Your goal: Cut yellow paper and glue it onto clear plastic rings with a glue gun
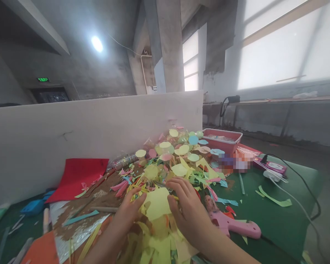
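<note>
A sheet of yellow paper (pixel 157 202) with a rounded top edge stands between my two hands, above a pile of more yellow paper. At its left edge is my left hand (pixel 133 208), thumb against the sheet and some fingers lower down in shadow. My right hand (pixel 187 209) is at the right edge, its thumb by the paper and its fingers spread and slightly curved. Beyond them are paper scraps (pixel 126 187) and many round paper pieces (pixel 165 157) in yellow, pink and blue, over clear, plastic-looking shapes. A pink glue gun (pixel 242 227) lies right of my right hand.
Red paper (pixel 82 176) and a blue tray (pixel 33 207) are at the left. A pink basket (pixel 225 141) stands at the back right. A cable (pixel 299 163) and a white cord (pixel 294 194) run along the green table's (pixel 283 220) right side. Behind rises a white board (pixel 79 128).
</note>
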Demonstrator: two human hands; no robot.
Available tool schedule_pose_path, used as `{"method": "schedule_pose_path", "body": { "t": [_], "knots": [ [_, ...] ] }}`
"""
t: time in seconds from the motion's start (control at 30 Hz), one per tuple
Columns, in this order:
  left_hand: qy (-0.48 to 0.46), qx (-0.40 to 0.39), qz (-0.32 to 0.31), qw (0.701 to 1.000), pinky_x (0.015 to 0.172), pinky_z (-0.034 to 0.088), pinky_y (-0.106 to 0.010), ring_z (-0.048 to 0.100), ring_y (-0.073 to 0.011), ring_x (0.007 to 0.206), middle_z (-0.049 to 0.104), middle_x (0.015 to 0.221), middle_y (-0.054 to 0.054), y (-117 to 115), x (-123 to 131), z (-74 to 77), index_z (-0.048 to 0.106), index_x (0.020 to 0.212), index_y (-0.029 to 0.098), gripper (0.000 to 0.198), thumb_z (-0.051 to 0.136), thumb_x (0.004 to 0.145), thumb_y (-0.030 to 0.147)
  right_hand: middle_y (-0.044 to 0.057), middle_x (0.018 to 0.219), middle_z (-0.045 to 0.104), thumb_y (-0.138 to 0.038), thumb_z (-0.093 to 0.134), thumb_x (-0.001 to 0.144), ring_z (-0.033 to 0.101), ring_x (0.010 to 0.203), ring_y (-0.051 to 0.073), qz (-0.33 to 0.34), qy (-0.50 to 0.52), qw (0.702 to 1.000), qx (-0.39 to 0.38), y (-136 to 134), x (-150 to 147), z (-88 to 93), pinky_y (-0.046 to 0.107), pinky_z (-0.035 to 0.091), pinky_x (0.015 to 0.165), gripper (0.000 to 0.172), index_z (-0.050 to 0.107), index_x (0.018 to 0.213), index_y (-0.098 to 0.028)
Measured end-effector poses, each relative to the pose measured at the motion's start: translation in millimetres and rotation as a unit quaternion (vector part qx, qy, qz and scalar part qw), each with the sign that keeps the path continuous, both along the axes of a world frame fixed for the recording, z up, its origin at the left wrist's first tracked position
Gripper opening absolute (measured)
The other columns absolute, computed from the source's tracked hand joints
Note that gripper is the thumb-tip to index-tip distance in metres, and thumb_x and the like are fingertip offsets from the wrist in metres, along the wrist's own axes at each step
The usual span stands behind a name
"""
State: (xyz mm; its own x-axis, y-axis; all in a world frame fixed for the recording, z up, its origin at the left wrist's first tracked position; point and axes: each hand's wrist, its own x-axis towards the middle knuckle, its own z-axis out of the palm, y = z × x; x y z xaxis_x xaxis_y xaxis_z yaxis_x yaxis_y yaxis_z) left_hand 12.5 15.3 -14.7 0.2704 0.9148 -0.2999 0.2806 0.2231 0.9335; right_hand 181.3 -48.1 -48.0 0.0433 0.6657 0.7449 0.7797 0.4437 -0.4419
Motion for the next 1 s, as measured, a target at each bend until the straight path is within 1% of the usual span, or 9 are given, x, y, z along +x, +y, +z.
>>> {"method": "schedule_pose_path", "body": {
  "t": [0.13, 0.3, 0.43, 0.53, 0.6, 0.67, 0.8, 0.87, 1.0],
  "knots": [
    [-0.011, -0.023, -0.003, 1.0, 0.033, 0.04, -0.021, 0.067, -0.0186, 0.047, 0.063, 0.083, -0.001, -5, 4, -0.7, 0.022, 0.134, 0.028, 0.076, 0.054, 0.077, 0.065, 0.008, 0.114, 0.065, -0.02, 0.044, 0.094, 0.054, 0.112, 0.025, 0.035, -0.073, 0.997, -0.021, 0, -3, -1.7, 0.043, 0.048, 0.096, 0.021, 0.059, 0.109, -0.02],
    [-0.024, -0.026, -0.004, 0.999, 0.035, 0.04, -0.02, 0.065, -0.0156, 0.048, 0.06, 0.088, -0.002, -10, 3, -13.3, 0.025, 0.136, 0.03, 0.076, 0.058, 0.076, 0.064, 0.008, 0.109, 0.067, -0.022, 0.05, 0.092, 0.056, 0.107, 0.023, 0.056, -0.101, 0.993, -0.038, 1, -9, -8.2, 0.039, 0.049, 0.095, 0.02, 0.062, 0.107, -0.019],
    [-0.052, -0.022, -0.02, 0.998, 0.04, 0.044, -0.021, 0.065, -0.0161, 0.055, 0.059, 0.079, -0.001, -8, 0, -25.7, 0.03, 0.139, 0.026, 0.083, 0.066, 0.073, 0.061, 0.007, 0.106, 0.068, -0.019, 0.048, 0.092, 0.056, 0.106, 0.023, 0.068, -0.102, 0.992, -0.031, -1, -9, -6.5, 0.039, 0.048, 0.094, 0.019, 0.064, 0.103, -0.018],
    [-0.067, -0.028, -0.007, 0.997, 0.041, 0.044, -0.021, 0.064, -0.0166, 0.055, 0.054, 0.072, 0.002, -8, 2, -27.5, 0.033, 0.138, 0.025, 0.083, 0.07, 0.071, 0.057, 0.007, 0.102, 0.068, -0.018, 0.047, 0.093, 0.056, 0.103, 0.021, 0.076, -0.101, 0.992, -0.011, -2, -8, -2.9, 0.037, 0.048, 0.092, 0.018, 0.063, 0.101, -0.018],
    [-0.084, -0.03, 0.002, 0.996, 0.041, 0.045, -0.022, 0.063, -0.0171, 0.055, 0.053, 0.07, 0.003, -9, 3, -22.4, 0.034, 0.136, 0.024, 0.08, 0.072, 0.072, 0.053, 0.006, 0.1, 0.068, -0.017, 0.045, 0.094, 0.057, 0.102, 0.021, 0.07, -0.096, 0.993, 0.004, -2, -7, -1.6, 0.035, 0.047, 0.092, 0.019, 0.062, 0.101, -0.019],
    [-0.098, -0.018, 0.004, 0.995, 0.04, 0.045, -0.022, 0.063, -0.0182, 0.057, 0.055, 0.07, 0.002, -11, 3, -12.8, 0.033, 0.135, 0.023, 0.077, 0.072, 0.073, 0.048, 0.006, 0.099, 0.068, -0.015, 0.042, 0.095, 0.057, 0.098, 0.021, 0.044, -0.088, 0.995, 0.023, 1, -5, -2.0, 0.035, 0.047, 0.088, 0.02, 0.061, 0.1, -0.018],
    [-0.084, 0.032, 0.037, 0.995, 0.038, 0.045, -0.022, 0.064, -0.019, 0.058, 0.062, 0.073, -0.002, -11, -4, 11.5, 0.03, 0.136, 0.022, 0.075, 0.072, 0.076, 0.039, 0.006, 0.084, 0.066, -0.014, 0.038, 0.096, 0.057, 0.078, 0.021, -0.059, -0.084, 0.994, 0.034, 8, 0, -7.8, 0.032, 0.044, 0.069, 0.023, 0.059, 0.086, -0.018],
    [-0.073, 0.053, 0.059, 0.994, 0.038, 0.046, -0.022, 0.064, -0.0185, 0.057, 0.062, 0.073, -0.002, -9, -9, 21.1, 0.03, 0.137, 0.023, 0.072, 0.07, 0.078, 0.034, 0.004, 0.075, 0.064, -0.014, 0.039, 0.095, 0.056, 0.071, 0.021, -0.1, -0.094, 0.99, 0.029, 11, 1, -11.9, 0.032, 0.041, 0.064, 0.025, 0.057, 0.078, -0.019],
    [-0.07, 0.076, 0.069, 0.992, 0.037, 0.046, -0.023, 0.063, -0.018, 0.054, 0.06, 0.071, 0.0, -6, -15, 28.2, 0.03, 0.137, 0.023, 0.07, 0.069, 0.079, 0.03, 0.002, 0.07, 0.062, -0.013, 0.04, 0.093, 0.055, 0.066, 0.019, -0.113, -0.108, 0.987, 0.024, 12, 0, -17.4, 0.029, 0.036, 0.061, 0.026, 0.055, 0.072, -0.019]
  ]
}}
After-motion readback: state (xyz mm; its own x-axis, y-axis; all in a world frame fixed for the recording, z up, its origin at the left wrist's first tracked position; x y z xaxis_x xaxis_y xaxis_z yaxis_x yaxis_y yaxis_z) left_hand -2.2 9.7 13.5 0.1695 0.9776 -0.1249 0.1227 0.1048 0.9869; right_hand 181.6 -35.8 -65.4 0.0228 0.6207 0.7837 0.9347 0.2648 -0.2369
